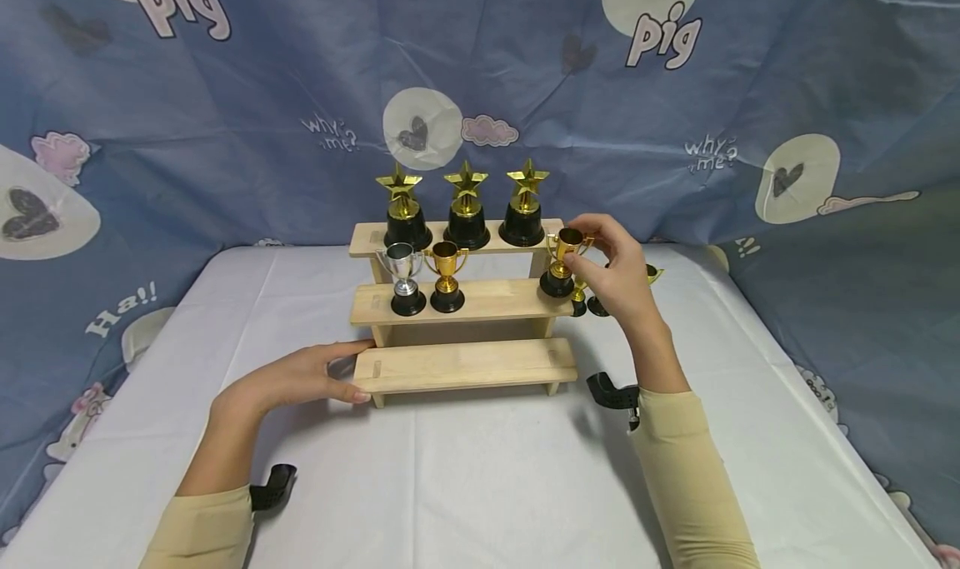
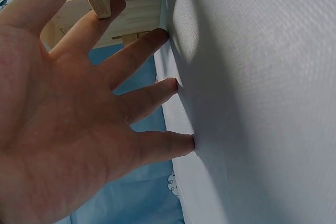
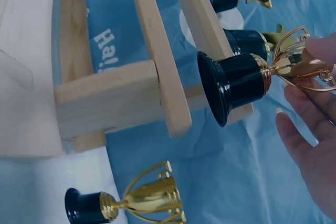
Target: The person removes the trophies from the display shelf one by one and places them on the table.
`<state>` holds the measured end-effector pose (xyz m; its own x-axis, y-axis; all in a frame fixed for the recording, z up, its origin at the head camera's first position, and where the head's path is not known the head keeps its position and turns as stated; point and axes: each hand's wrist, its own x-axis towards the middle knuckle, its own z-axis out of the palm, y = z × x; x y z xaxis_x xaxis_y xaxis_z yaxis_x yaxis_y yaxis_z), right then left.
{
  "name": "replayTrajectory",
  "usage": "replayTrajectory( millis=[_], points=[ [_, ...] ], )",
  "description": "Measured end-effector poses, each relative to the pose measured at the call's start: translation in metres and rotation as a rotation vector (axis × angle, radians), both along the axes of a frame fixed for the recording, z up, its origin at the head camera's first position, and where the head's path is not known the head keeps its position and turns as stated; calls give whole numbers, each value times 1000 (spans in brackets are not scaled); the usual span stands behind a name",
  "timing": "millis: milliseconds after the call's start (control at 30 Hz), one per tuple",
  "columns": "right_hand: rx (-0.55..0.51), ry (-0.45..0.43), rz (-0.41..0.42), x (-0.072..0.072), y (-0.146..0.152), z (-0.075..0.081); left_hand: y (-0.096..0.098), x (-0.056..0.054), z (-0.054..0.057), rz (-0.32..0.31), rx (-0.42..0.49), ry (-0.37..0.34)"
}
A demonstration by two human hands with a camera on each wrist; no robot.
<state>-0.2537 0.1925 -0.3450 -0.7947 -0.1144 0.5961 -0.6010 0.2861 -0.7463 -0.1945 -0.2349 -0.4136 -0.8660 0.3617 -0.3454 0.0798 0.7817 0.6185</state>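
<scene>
My right hand (image 1: 619,271) pinches a small gold trophy cup (image 1: 558,282) with a black base, above the right end of the middle step of a wooden three-step stand (image 1: 465,363). In the right wrist view the cup's base (image 3: 236,80) is apart from the wood. With fingers spread and straight, my left hand (image 1: 288,379) touches the stand's lower left end. A silver trophy cup (image 1: 405,279) and another gold trophy cup (image 1: 446,276) stand at the left of the middle step. Three gold star trophies (image 1: 467,211) line the top step.
Behind my right hand, more gold cups, partly hidden, stand on the white tablecloth (image 1: 480,486) right of the stand; one gold cup (image 3: 152,195) shows in the right wrist view. A blue printed cloth (image 1: 285,77) hangs close behind the stand.
</scene>
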Motion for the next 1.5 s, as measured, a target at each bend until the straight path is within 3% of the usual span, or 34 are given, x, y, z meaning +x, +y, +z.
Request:
replayTrajectory(
  millis=[500, 733, 1067, 1500],
  points=[
    [35, -14, -78, -3, 15, 1, 1, 2, 1, -2, -2, -7],
    [82, -77, -100, 2, 18, 8, 0, 1, 2, -5, 3, -7],
    [169, -136, -155, -4, 34, 2, -1, 1, 2, -23, -3, 5],
    [355, -320, -139, -4, 46, 2, 1, -1, 2, -38, 2, 11]
  ],
)
